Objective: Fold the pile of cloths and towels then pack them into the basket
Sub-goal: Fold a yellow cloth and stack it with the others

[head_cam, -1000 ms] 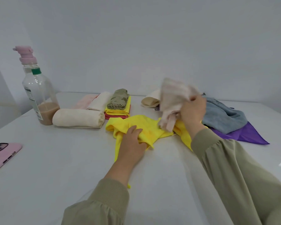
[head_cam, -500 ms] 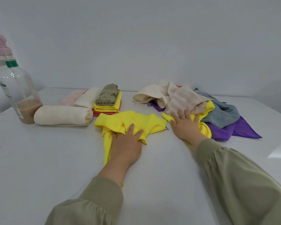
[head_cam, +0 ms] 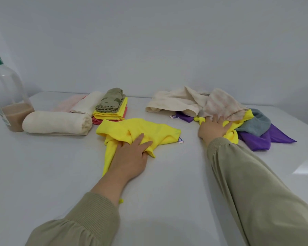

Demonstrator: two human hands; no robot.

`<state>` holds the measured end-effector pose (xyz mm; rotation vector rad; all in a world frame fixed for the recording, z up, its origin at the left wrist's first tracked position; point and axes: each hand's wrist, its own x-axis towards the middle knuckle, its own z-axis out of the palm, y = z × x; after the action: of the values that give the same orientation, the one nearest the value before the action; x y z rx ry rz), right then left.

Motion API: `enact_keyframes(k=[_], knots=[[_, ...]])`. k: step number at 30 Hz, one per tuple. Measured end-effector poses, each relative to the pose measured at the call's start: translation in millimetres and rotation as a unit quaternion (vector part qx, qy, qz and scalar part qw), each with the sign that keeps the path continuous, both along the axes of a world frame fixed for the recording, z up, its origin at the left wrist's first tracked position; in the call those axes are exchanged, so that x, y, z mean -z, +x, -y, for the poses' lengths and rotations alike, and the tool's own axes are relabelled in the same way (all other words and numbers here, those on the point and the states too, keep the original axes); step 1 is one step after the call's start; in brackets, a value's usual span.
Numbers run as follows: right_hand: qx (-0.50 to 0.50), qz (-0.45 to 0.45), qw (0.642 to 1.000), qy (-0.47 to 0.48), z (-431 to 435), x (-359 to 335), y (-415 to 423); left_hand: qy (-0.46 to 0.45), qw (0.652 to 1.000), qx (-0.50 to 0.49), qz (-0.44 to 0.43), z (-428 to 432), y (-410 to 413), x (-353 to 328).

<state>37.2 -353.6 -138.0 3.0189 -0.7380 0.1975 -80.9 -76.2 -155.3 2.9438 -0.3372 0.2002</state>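
Gripping yellow cloth point(head_cam: 137, 127), left hand point(head_cam: 132, 157); right hand point(head_cam: 212, 129) flat on pile point(head_cam: 256, 126); folded stack point(head_cam: 110, 111) behind.

worktop point(head_cam: 43, 174): white, smooth, faintly glossy, with light reflections near its right edge
yellow cloth point(head_cam: 140, 128): soft matt fabric, creased, with a small sewn label
rolled cream towel point(head_cam: 55, 122): thick nubbly terry, matt
bottle point(head_cam: 5, 89): clear glossy plastic
purple cloth point(head_cam: 261, 141): thin smooth fabric, slight sheen
grey cloth point(head_cam: 256, 125): fuzzy, matt
sleeves point(head_cam: 256, 192): matt cloth, ribbed knit cuffs
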Motion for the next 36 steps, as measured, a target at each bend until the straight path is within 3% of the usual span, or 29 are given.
enact_keyframes(k=[4,7,10,13,16,19,21,24,26,28,30,31,33,36], knots=[[0.023,0.059,0.997,-0.048,-1.1,3.2,-6.4,-0.005,1.000,0.020,0.017,2.0,0.8,0.9],[-0.040,0.126,0.987,-0.091,-10.0,4.4,-15.0,-0.033,0.998,0.042,0.026,6.2,1.2,-1.4],[-0.122,0.246,0.960,-0.048,-22.4,1.5,-26.9,-0.103,0.992,0.074,0.004,8.2,3.0,-4.5],[-0.246,0.352,0.901,0.067,-50.8,1.0,-56.0,-0.228,0.971,0.076,-0.017,7.4,0.3,-7.3],[-0.299,0.229,0.901,0.215,-79.3,4.2,-93.7,-0.302,0.952,0.054,-0.007,8.0,-10.1,-15.7],[-0.312,0.071,0.921,0.221,-87.7,8.1,-121.6,-0.380,0.924,0.049,0.011,9.4,-27.6,-22.7],[-0.353,0.053,0.911,0.207,-85.9,9.6,-137.2,-0.425,0.904,0.043,0.025,10.9,-38.4,-23.0],[-0.346,0.087,0.913,0.199,-77.9,3.4,-155.1,-0.532,0.845,0.019,0.049,9.3,-53.7,-29.0],[-0.265,0.168,0.925,0.213,-71.7,-4.3,-162.1,-0.600,0.794,-0.038,0.089,1.4,-56.9,-34.9],[-0.180,0.317,0.904,0.223,-61.6,-14.1,-167.0,-0.673,0.716,-0.128,0.131,-12.8,-54.5,-39.0],[-0.114,0.381,0.893,0.212,-48.3,-20.8,-169.3,-0.722,0.638,-0.229,0.140,-30.6,-50.4,-39.7],[-0.104,0.358,0.906,0.200,-42.0,-21.8,-169.2,-0.703,0.641,-0.275,0.137,-39.8,-49.6,-38.6],[-0.106,0.263,0.936,0.211,-33.5,-22.0,-168.4,-0.617,0.704,-0.323,0.140,-52.9,-47.7,-31.3],[-0.111,0.234,0.907,0.331,-38.0,-26.9,-172.8,-0.504,0.769,-0.285,0.272,-56.0,-55.4,-30.6]])
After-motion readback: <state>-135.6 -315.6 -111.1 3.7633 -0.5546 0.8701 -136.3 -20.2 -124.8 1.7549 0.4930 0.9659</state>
